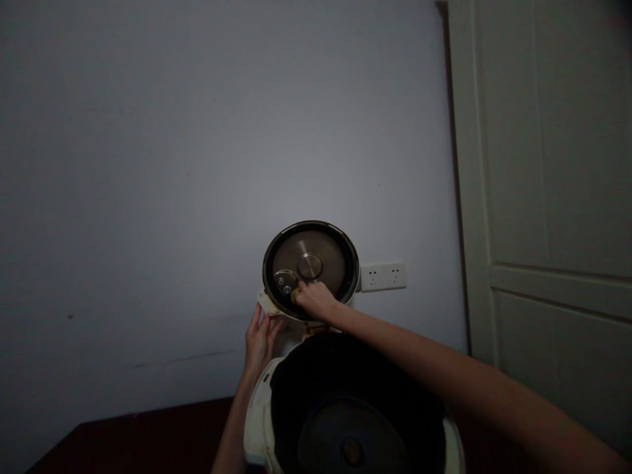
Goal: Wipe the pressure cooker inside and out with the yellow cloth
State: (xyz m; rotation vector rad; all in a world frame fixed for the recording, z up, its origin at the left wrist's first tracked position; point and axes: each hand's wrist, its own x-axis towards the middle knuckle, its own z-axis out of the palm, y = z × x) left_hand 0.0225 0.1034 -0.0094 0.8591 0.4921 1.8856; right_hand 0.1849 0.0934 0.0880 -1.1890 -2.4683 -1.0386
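A white electric pressure cooker (pixel 260 421) stands open in front of me, its dark inside showing a round heating plate (pixel 328 434) at the bottom. Its lid (pixel 332 253) is tipped up against the wall side, the metal inner face toward me. At the lid's lower left, my left hand (pixel 259 342) grips the white tab (pixel 267 302) from below. My right hand (pixel 316 299) reaches across from the right, fingers closed, against the lid's lower inner face beside the valves (pixel 285 283). A small yellowish thing (pixel 295 295) shows at its fingertips; its kind is unclear.
Behind the cooker is a plain wall (pixel 197 164) with a double socket (pixel 383 276) just right of the lid. A dark red table (pixel 162 434) lies under the cooker. A pale panelled door (pixel 553 197) rises at the right. The light is dim.
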